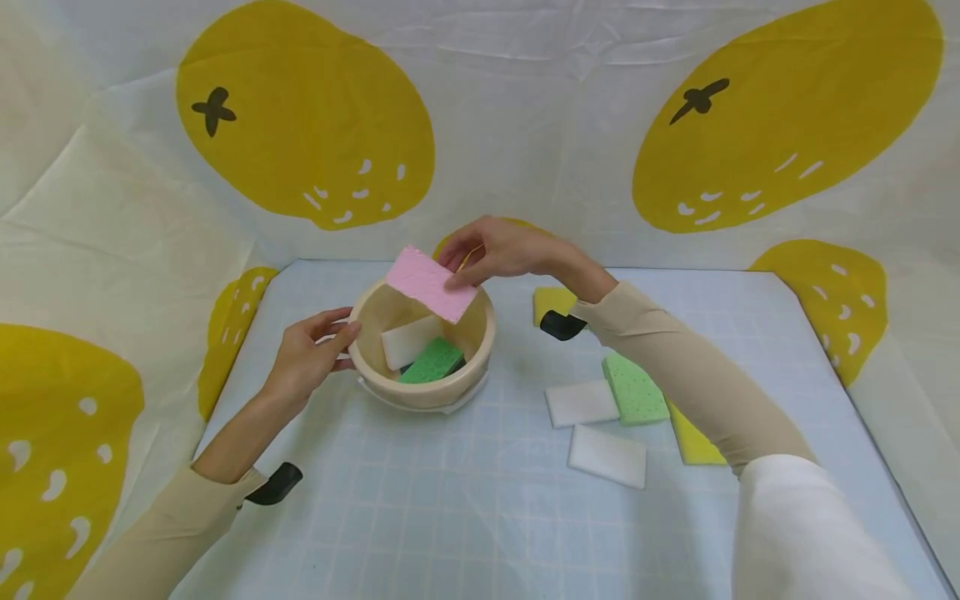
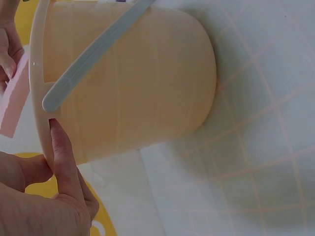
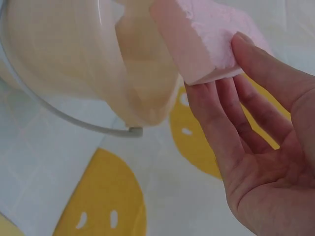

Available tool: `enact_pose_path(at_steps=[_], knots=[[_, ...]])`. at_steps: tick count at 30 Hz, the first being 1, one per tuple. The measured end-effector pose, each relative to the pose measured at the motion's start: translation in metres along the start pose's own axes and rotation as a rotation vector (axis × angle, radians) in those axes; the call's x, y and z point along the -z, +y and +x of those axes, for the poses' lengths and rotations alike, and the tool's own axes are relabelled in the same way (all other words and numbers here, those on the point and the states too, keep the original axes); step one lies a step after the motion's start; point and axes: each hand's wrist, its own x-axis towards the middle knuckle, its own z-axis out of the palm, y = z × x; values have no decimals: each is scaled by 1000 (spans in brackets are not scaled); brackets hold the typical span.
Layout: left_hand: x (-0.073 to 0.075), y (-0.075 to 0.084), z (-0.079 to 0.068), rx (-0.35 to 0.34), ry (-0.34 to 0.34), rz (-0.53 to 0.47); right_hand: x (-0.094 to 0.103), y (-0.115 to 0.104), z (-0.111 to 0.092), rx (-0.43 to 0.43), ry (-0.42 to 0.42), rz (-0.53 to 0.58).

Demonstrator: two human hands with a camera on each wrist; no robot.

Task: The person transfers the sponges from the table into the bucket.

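Note:
Over the mouth of a cream bucket (image 1: 360,360), my right hand (image 1: 501,250) pinches a pink sponge (image 1: 429,283) between thumb and fingers. The right wrist view shows the thick side of that pink sponge (image 3: 211,39) close to the bucket's rim. My left hand (image 1: 307,354) grips the rim on the left, its thumb and fingers on either side of the wall, as the left wrist view shows by the bucket (image 2: 128,88). Inside the bucket lie a white sponge (image 1: 408,340) and a green sponge (image 1: 433,361), with something dark partly hidden beneath.
Right of the bucket on the table (image 1: 450,517) lie two white sponges (image 1: 606,456), a light green sponge (image 1: 636,390) and two yellow sponges (image 1: 697,437), partly covered by my right arm. The bucket's pale handle (image 2: 98,54) hangs down outside. A fruit-patterned cloth (image 1: 525,125) stands behind.

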Motion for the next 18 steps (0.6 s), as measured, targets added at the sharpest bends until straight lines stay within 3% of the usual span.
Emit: enact_pose_path(at_steps=[6,18], knots=[[1,1,0,-3,0,-9,-12,4,17,-4,-32,-11],[-1,-1,3,8,10,-10,-33,12,41,8,-120,-153]])
